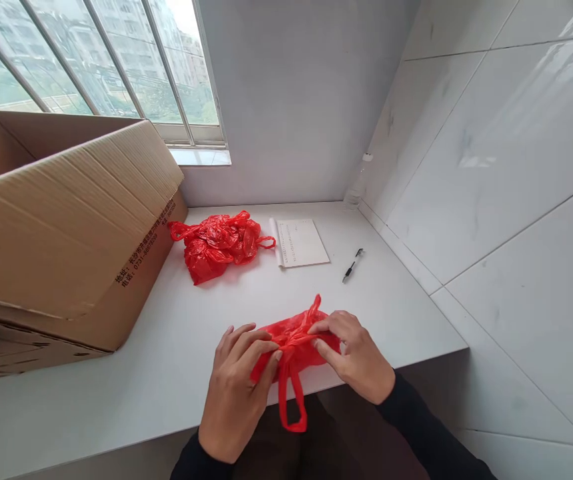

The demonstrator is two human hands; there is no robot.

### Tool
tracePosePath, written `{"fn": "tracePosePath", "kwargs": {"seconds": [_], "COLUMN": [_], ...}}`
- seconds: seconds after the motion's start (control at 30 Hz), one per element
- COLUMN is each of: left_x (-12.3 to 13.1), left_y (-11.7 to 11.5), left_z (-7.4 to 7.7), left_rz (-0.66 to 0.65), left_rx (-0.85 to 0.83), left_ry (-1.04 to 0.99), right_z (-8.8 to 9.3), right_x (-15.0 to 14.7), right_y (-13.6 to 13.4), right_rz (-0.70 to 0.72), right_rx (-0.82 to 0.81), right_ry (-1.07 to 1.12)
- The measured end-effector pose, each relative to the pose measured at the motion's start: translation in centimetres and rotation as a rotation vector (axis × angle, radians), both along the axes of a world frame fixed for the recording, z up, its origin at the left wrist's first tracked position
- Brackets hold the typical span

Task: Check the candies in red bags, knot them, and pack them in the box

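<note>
A red plastic bag (pixel 304 360) lies at the front edge of the white table, gathered at the top in what looks like a knot or twist. One handle loop hangs down over the table edge, and another end sticks up at the back. My left hand (pixel 239 380) pinches the gathered plastic from the left, thumb and fingers closed on it. From the right, my right hand (pixel 354 350) pinches the same gathered part between thumb and fingers. What the bag contains is hidden.
Behind, more crumpled red plastic bags (pixel 221 243) lie beside an open notepad (pixel 304 243). A black pen (pixel 352 265) is to its right. A clear bottle (pixel 358 183) stands in the far corner. A large cardboard box (pixel 81 220) takes up the left side. White table (pixel 166 373) meets the tiled wall at right.
</note>
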State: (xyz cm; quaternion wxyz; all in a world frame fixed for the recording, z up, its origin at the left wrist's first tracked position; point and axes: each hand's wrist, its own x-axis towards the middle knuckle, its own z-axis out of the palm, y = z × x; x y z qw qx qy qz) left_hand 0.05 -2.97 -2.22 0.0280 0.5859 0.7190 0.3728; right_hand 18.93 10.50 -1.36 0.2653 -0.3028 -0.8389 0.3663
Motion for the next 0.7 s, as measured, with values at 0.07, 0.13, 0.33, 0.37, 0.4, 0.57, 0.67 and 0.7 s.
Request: {"fn": "tracePosePath", "kwargs": {"seconds": [0.07,0.13,0.33,0.37,0.4,0.57,0.67,0.7], "left_x": [-1.3,-2.1,0.3,0.7,0.8,-0.1,0.3,0.7], "left_y": [-0.7,-1.4,-0.3,0.1,0.4,-0.6,-1.6,-1.9], "left_z": [0.2,0.9,2.5,2.5,2.4,3.4,5.0,5.5], "left_rz": [0.086,0.222,0.128,0.079,0.06,0.377,0.519,0.531], "left_rx": [0.028,0.059,0.065,0.094,0.126,0.18,0.204,0.2], "left_ry": [-0.029,-0.074,-0.036,0.017,0.039,-0.249,-0.202,-0.155], "right_z": [-0.5,-0.8,0.5,0.9,1.2,2.1,3.0,3.5], "right_x": [1.1,2.3,1.9,1.5,1.1,2.1,3.2,3.2], "right_y": [1.0,1.6,0.1,-0.1,-0.1,0.9,-0.2,-0.9], "right_rz": [-0.124,-0.269,-0.233,-0.195,-0.169,-0.364,-0.54,-0.546], "right_rx": [-0.107,-0.204,-0.072,-0.041,-0.024,-0.185,-0.06,0.042], "right_ry": [0.04,0.103,0.116,0.094,0.077,0.236,0.386,0.433]}}
